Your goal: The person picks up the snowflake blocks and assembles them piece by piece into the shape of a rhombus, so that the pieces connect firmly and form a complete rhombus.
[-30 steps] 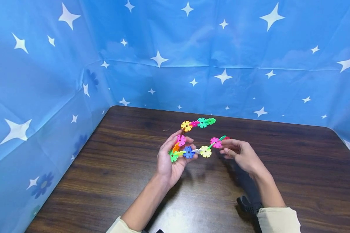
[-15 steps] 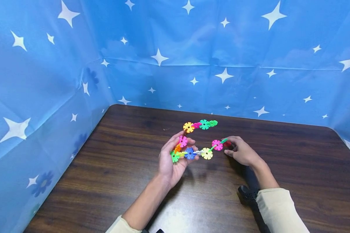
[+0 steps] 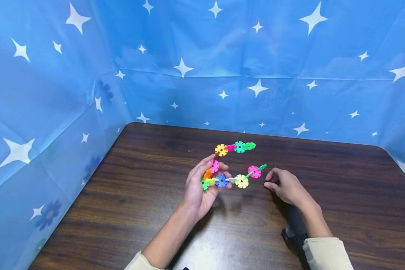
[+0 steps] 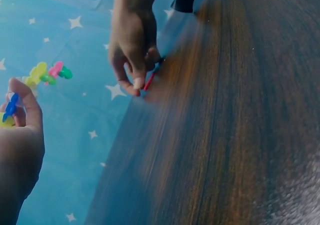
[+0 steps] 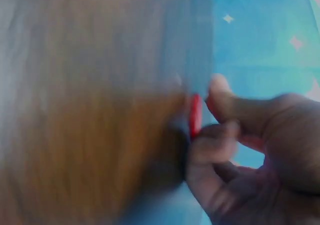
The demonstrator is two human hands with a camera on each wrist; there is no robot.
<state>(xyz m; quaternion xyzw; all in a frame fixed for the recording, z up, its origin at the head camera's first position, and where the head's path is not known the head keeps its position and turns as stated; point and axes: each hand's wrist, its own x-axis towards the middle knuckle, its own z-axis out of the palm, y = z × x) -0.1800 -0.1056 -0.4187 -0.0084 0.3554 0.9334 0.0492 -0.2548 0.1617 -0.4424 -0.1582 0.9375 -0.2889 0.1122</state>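
Note:
My left hand [image 3: 196, 193] holds a chain of interlocking plastic snowflake discs, its fingers behind and around the blue disc [image 3: 221, 180] and the lower pink disc [image 3: 214, 166]. One end of the chain reaches a bright green disc [image 3: 250, 146]; the other, nearer end passes a pink disc [image 3: 254, 172] to a small green disc [image 3: 263, 167]. Just right of that green end, and apart from it, is my right hand [image 3: 288, 187]. It pinches a red disc [image 5: 195, 116], seen edge-on in the right wrist view and mostly hidden by fingers in the head view.
Both hands are above a dark wood-grain table [image 3: 138, 180]. A blue curtain [image 3: 202, 41] with white stars stands along the table's back and left. Below the right wrist shows a black strapped device [image 3: 295, 242].
The right hand, at the chain's end before, has drawn away to the right and down with the red disc. The left hand and chain have shifted slightly right.

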